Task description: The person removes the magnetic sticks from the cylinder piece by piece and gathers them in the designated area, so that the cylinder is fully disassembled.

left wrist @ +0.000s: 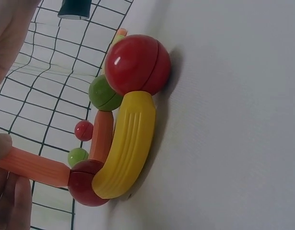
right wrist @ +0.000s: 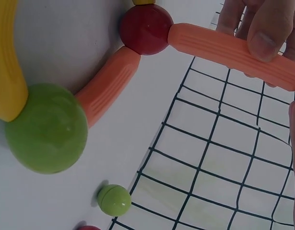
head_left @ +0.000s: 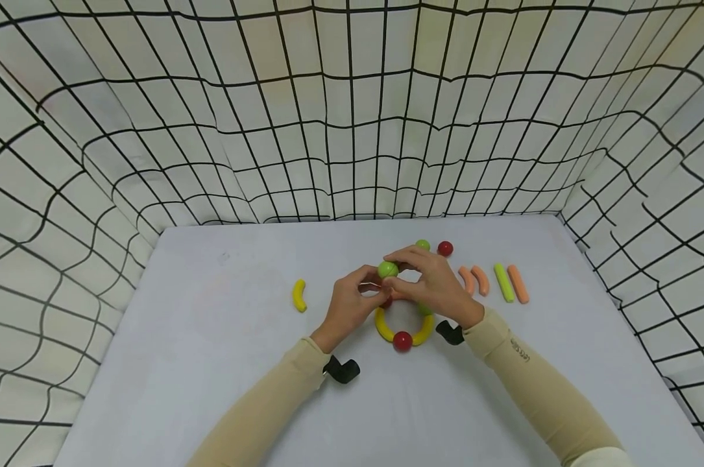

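A ring of toy pieces lies on the table: two yellow curved rods [head_left: 381,325], a red ball [head_left: 402,342] at the near side, a green ball [right wrist: 46,128], an orange rod [right wrist: 109,86] and another red ball [left wrist: 87,183]. From that far-left red ball an orange rod [right wrist: 209,45] rises. My left hand [head_left: 352,299] pinches this rod between thumb and fingers. At its upper end is a small green ball [head_left: 388,269], which my right hand [head_left: 436,282] holds with thumb and fingers. Only the edge of this ball shows in the right wrist view.
A yellow curved rod [head_left: 299,296] lies to the left. Behind the hands are a loose green ball [head_left: 423,244] and red ball [head_left: 445,248]. Rightward lie two short orange curved rods [head_left: 480,280], a green rod [head_left: 503,283] and an orange rod [head_left: 518,284]. Black netting [head_left: 352,130] surrounds the table.
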Available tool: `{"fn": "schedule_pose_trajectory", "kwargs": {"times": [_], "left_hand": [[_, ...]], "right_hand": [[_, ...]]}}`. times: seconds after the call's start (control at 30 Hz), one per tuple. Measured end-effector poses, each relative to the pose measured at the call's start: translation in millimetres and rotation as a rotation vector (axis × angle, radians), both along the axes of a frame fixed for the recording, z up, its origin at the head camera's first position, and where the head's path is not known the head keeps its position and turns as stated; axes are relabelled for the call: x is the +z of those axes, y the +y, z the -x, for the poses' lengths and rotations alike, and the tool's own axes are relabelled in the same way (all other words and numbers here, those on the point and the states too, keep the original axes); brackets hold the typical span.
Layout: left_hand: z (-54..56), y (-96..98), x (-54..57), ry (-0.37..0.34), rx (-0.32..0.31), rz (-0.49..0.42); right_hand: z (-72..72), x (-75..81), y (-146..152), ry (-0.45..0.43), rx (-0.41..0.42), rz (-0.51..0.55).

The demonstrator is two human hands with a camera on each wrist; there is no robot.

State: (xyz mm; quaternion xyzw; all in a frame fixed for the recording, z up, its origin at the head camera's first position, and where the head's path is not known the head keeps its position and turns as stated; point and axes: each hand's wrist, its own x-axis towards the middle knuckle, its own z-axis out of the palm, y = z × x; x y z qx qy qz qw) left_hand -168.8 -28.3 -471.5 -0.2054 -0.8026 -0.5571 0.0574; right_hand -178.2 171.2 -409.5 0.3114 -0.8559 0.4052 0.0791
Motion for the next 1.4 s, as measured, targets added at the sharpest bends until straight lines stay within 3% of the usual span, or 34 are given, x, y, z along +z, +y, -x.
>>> {"fn": "schedule_pose_trajectory", "kwargs": {"times": [0.1,0.3,0.43,0.73,0.97,1.4], "left_hand": [[-0.8,1.1,-0.4,-0.010,0.000,-0.002],[0.0,2.7,-1.6,-0.021,-0.002,-0.010],[0.3,2.6,-1.2,-0.020,0.004,-0.018],[-0.7,1.0,0.9,-0.051,0.002,-0.028],[-0.4,1.1,1.1,-0.039,0.004,-0.021],[-0.6,0.4,2.5,-0.063,0.001,-0.025]], "right_hand": [[-1.5,-0.6,1.6,-0.027,-0.007,0.008],[1.7,10.0,6.8,-0.056,-0.044,0.228],[5.7,13.7,11.0,-0.074,-0.060,0.265],[18.5,-0.7,23.3,-0.199,-0.170,0.252],[32.1,-12.5,35.6,-0.262,-0.251,0.171],[60.4,-28.0,35.3,-0.284,-0.236,-0.006]]}}
